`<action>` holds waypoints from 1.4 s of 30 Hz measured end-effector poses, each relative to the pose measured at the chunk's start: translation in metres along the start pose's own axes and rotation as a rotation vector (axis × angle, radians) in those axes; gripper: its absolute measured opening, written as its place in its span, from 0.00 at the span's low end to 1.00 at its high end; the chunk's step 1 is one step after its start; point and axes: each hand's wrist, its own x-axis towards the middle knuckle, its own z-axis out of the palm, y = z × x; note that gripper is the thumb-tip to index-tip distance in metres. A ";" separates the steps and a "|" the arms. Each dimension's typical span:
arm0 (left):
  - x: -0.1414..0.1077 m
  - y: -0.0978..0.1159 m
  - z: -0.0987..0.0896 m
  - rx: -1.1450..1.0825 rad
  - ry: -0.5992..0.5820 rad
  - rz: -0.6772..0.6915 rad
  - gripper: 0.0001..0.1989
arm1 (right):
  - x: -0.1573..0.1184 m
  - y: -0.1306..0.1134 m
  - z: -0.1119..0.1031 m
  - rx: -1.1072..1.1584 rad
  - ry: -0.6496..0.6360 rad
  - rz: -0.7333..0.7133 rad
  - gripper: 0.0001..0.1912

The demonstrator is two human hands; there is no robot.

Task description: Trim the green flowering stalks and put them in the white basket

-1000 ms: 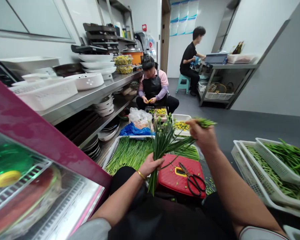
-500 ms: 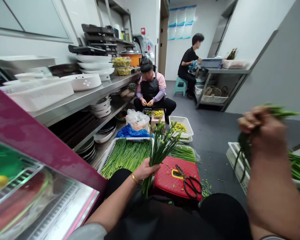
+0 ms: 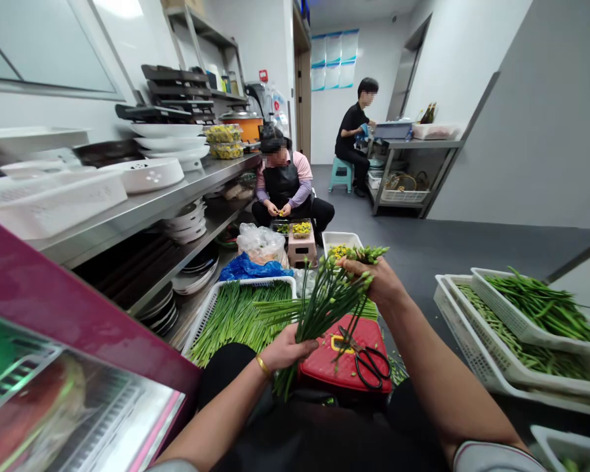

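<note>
Gripping a bundle of long green bud-tipped stalks (image 3: pixel 319 308) low down, the left hand (image 3: pixel 289 349) curls its fingers round it by the left edge of the red quilted box (image 3: pixel 324 368); the right hand (image 3: pixel 379 278) closes on a smaller green bunch (image 3: pixel 371 254), fingertips partly hidden. Both look light, springy and easily bruised, so a gentle lower-stem hold probably spares the buds
</note>
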 end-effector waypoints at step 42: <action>0.031 -0.002 -0.022 -0.295 0.101 0.072 0.26 | 0.005 0.040 0.026 0.074 0.055 0.015 0.29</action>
